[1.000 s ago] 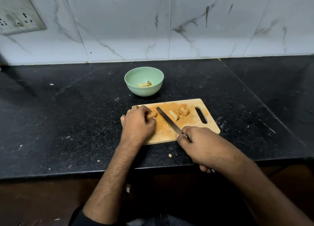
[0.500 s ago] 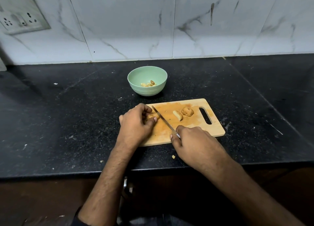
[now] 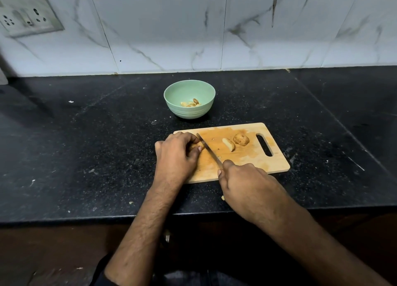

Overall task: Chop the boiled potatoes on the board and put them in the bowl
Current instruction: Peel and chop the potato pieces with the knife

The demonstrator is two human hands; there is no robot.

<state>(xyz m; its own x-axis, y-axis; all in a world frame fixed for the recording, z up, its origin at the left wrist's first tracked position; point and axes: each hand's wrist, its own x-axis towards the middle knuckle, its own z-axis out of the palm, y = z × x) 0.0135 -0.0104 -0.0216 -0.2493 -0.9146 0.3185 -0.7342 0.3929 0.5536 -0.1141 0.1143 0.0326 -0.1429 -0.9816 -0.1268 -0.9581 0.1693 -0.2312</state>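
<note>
Hiding most of a potato piece point(image 3: 198, 145), left hand point(image 3: 176, 154) pinches it; right hand point(image 3: 247, 184) fingers wrap the knife point(image 3: 209, 151) handle.

green ribbed bowl point(image 3: 189, 98) behind wooden chopping board point(image 3: 247, 159), apart | potato slices point(image 3: 190, 103) in bowl | whole brown potato point(image 3: 241, 139) and cut wedge point(image 3: 229, 144) side by side on board, right of steel knife blade point(image 3: 209, 150) | board on black stone counter point(image 3: 86, 156)

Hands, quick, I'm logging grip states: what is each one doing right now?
Left hand: fingers curled round a potato piece on the cutting board.
Right hand: grips the knife.
</note>
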